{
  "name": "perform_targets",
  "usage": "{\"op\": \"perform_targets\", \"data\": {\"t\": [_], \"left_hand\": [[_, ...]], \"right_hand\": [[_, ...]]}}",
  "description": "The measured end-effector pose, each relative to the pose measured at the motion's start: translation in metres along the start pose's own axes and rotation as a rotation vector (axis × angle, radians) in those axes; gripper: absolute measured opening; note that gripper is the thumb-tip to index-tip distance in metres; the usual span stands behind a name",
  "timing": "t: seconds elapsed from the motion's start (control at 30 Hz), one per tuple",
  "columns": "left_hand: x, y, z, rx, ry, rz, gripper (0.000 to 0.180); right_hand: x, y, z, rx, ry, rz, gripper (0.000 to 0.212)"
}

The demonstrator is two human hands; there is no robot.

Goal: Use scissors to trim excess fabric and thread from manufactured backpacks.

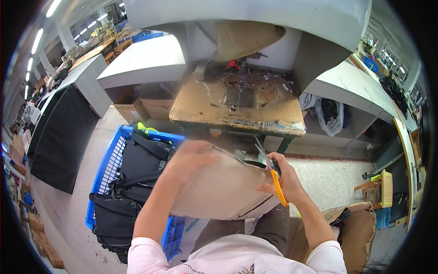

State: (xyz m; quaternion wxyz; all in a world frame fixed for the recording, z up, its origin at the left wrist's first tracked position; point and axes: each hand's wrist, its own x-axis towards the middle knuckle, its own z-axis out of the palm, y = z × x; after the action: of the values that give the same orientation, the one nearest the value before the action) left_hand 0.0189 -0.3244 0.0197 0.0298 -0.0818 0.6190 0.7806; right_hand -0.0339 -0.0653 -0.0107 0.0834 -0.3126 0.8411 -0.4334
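Observation:
A large beige fabric piece [214, 182], perhaps a bag panel, spans the space over my lap. Dark trim runs along part of its upper right edge and near its lower right side. My left hand [194, 157], slightly blurred, grips its upper left edge, with the fingers partly hidden. In my right hand [287, 178] is a pair of scissors with one orange and one black handle [277, 185]. Their blades [261, 148] point up and away, apart at the tips, beside the fabric's upper right corner. My right fingers are also close to that corner.
Ahead stands a worn wooden bench [242, 112] littered with scraps, under a grey hood [246, 11]. On my left, a blue plastic basket [104, 166] holds several black bags [143, 160]. An open cardboard box [358, 228] and a small wooden stool [378, 187] are on the right.

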Motion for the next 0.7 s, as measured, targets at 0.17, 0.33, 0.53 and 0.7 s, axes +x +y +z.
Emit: {"op": "perform_targets", "data": {"t": [0.17, 0.33, 0.53, 0.7], "left_hand": [[0.036, 0.019, -0.010, 0.152, -0.007, 0.015, 0.022], [0.062, 0.042, -0.025, 0.361, -0.048, 0.099, 0.023], [0.087, 0.049, -0.029, 0.448, 0.039, 0.030, 0.013], [0.108, 0.054, -0.024, 0.730, -0.043, 0.163, 0.020]], "right_hand": [[0.028, 0.024, 0.015, 0.175, 0.050, 0.071, 0.059], [0.051, 0.020, 0.023, 0.695, 0.013, 0.304, 0.045], [0.051, 0.025, 0.045, 0.788, -0.009, 0.257, 0.045], [0.054, 0.023, 0.054, 0.856, 0.033, 0.316, 0.042]]}}
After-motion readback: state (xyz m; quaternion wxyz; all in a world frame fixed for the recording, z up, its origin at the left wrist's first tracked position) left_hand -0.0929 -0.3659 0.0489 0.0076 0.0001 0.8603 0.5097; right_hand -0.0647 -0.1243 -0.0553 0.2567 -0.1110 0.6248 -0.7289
